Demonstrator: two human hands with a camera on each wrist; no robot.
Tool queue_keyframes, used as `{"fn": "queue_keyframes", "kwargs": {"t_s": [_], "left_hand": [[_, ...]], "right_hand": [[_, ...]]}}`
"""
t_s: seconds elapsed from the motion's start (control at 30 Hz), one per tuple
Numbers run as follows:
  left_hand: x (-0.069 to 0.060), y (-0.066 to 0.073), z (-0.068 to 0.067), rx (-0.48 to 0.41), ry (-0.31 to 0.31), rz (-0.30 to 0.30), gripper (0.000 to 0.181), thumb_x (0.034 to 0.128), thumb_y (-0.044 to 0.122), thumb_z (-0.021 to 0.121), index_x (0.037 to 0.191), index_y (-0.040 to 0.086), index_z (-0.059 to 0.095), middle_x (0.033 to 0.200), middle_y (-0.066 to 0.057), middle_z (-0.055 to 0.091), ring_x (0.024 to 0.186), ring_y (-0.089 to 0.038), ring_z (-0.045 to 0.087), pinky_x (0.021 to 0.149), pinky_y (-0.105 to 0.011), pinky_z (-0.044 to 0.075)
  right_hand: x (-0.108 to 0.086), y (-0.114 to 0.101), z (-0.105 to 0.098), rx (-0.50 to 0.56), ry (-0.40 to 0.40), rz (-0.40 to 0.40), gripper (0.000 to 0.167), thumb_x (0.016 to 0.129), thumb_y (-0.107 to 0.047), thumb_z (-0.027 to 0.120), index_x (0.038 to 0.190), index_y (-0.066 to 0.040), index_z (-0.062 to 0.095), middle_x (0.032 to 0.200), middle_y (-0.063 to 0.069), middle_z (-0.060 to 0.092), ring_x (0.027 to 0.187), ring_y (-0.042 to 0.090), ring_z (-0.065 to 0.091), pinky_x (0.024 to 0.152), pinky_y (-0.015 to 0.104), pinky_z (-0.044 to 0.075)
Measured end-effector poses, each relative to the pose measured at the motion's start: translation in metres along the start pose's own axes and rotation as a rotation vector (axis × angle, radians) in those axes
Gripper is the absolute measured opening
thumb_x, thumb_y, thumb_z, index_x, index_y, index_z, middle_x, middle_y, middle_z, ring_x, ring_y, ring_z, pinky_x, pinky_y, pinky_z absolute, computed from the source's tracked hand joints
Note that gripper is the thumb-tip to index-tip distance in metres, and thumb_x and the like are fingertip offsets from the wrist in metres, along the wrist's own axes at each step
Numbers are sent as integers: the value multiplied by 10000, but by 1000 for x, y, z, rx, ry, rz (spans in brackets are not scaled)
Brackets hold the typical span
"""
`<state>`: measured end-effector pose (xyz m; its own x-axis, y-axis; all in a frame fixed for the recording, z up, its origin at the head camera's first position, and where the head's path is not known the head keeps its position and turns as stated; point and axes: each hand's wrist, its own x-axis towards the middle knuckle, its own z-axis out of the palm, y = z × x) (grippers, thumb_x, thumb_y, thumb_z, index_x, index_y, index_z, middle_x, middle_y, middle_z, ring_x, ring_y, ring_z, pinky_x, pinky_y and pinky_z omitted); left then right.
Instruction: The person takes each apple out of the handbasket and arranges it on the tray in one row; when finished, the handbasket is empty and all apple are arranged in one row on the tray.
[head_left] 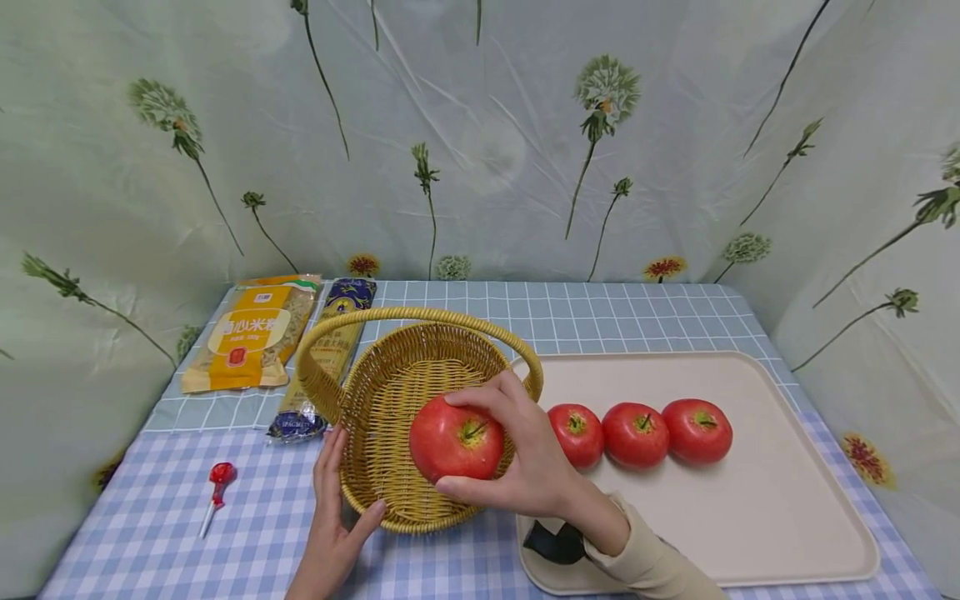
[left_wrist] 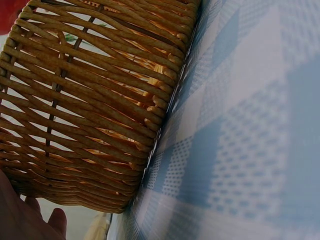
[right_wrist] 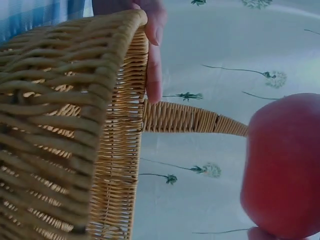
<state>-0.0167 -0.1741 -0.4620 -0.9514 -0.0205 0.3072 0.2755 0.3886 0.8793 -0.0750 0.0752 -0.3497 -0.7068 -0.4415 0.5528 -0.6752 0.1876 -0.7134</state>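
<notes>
My right hand grips a red apple between thumb and fingers, above the opening of a yellow wicker basket. In the right wrist view the held apple is higher than the basket's rim. My left hand rests against the basket's left front side, fingers fairly straight and the thumb by the rim. The left wrist view shows the woven wall near those fingers. No apple lies in the visible part of the basket. Three more apples sit in a row on a beige tray.
A raised handle arches over the basket. Behind it on the left lie a yellow food bag and a narrow blue-and-gold packet. A red lollipop lies on the checked cloth. Dandelion-print curtain encloses the table.
</notes>
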Motion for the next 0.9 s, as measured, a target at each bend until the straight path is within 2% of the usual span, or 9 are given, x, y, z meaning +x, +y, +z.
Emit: {"fn": "queue_keyframes", "kwargs": {"t_s": [0.23,0.37,0.63,0.9], "left_hand": [[0,-3,0,-17,-14,10,926,815,-14,648,1536,157,93,1564,-39,5,1415,-262,-99,1054,-552,-22],[0,-2,0,-27,-8,2,924,814,-7,651,1537,172,104,1565,-15,10,1416,-256,-100,1033,-610,-23],[1,-1,0,-44,1,33,927,796,-32,654,1533,137,116,1562,-57,20,1416,-236,-81,1021,-616,-20],[0,-6,1,-61,3,22,951,772,-62,655,1531,121,111,1558,-77,18,1415,-207,-82,1012,-630,-20]], "right_hand": [[-14,5,-11,57,70,-96,615,758,-442,743,1248,-137,533,1126,66,488,1029,226,491,758,382,516],[-20,8,-16,83,121,-163,620,763,-435,738,1226,-80,528,1125,132,490,1034,262,480,753,384,518],[-30,10,-36,95,253,-161,625,742,-399,762,1197,-34,539,1070,138,492,1004,237,493,736,322,516],[-38,17,-60,72,384,-181,648,686,-333,805,1142,42,538,1062,146,503,1018,231,484,758,246,490]]}}
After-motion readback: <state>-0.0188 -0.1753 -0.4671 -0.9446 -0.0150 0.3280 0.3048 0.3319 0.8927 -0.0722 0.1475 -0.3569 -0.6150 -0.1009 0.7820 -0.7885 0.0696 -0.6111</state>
